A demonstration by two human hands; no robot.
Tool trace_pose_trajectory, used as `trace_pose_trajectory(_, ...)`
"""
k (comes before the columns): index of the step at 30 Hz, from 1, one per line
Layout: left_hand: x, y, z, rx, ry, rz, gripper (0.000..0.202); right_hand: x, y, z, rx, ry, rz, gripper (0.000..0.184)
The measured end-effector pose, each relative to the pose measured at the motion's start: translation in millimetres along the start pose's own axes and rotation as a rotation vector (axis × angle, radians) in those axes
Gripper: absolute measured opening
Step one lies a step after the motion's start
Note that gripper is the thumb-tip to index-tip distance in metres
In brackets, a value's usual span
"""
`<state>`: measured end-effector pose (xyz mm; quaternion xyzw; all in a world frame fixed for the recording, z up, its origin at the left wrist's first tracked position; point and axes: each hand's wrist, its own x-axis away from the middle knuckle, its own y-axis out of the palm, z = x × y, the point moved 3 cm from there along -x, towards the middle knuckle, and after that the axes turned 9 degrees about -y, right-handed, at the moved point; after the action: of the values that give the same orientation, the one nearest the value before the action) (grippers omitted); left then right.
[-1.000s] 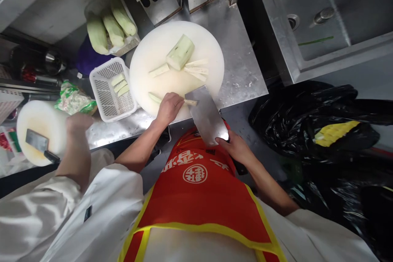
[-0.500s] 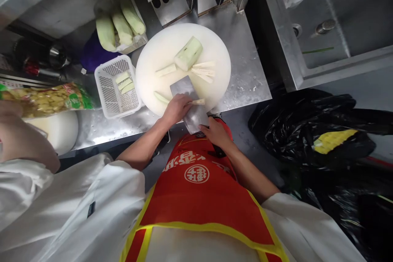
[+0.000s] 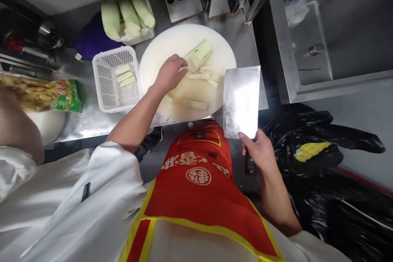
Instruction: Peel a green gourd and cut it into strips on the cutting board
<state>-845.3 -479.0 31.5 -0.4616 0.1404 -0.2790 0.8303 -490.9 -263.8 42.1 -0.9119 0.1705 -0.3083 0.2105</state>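
Observation:
My left hand [image 3: 170,73] reaches over the round white cutting board [image 3: 162,51], fingers pinched at the end of a pale green peeled vegetable chunk [image 3: 199,54]. Thin cut strips [image 3: 205,77] lie just right of the hand and another strip [image 3: 194,105] near the board's front edge. My right hand [image 3: 260,152] is closed on the black handle of a broad steel cleaver [image 3: 241,101], held flat off the board's right side, above the counter edge.
A white perforated basket [image 3: 106,86] with cut strips stands left of the board. Behind it a container holds whole peeled vegetables [image 3: 129,16]. Another person's arm [image 3: 18,125] and a bag of yellow food [image 3: 39,94] are at left. A sink [image 3: 322,41] and black bin bags [image 3: 325,163] are at right.
My left hand moved from the board's front edge up to the vegetable chunk. The cleaver swung from the board out to the right. A cut strip now lies where the hand was.

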Motion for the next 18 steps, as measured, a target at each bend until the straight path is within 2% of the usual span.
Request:
trace_pose_trajectory(2,11.1,-9.6,-29.6,-0.044,-0.033,-0.09,0.016,8.5,0.9,10.5,0.029,0.007,-0.057,0.034)
trace_pose_trajectory(5,40.8,-19.8,-67.4,-0.09,-0.022,-0.306,0.021,15.3,11.3,18.4,0.115,-0.028,-0.187,0.036)
trace_pose_trajectory(7,62.7,-22.9,-79.2,-0.081,0.035,-0.406,0.021,13.8,21.3,17.7,0.175,-0.098,-0.287,0.035)
trace_pose_trajectory(8,72.8,-23.7,-80.8,-0.077,0.061,-0.42,0.019,11.3,25.9,16.0,0.207,-0.147,-0.327,0.034)
trace_pose_trajectory(10,90.6,-24.1,-77.8,-0.094,0.079,-0.381,0.017,3.1,32.5,11.0,0.285,-0.246,-0.375,0.032)
trace_pose_trajectory(13,115.2,-20.9,-65.4,-0.148,0.025,-0.241,0.017,-14.1,34.5,0.5,0.384,-0.328,-0.376,0.03)
trace_pose_trajectory(18,161.0,-0.4,-46.2,-0.117,-0.027,0.011,0.018,-41.2,28.7,-30.3,0.536,-0.311,-0.203,0.023)
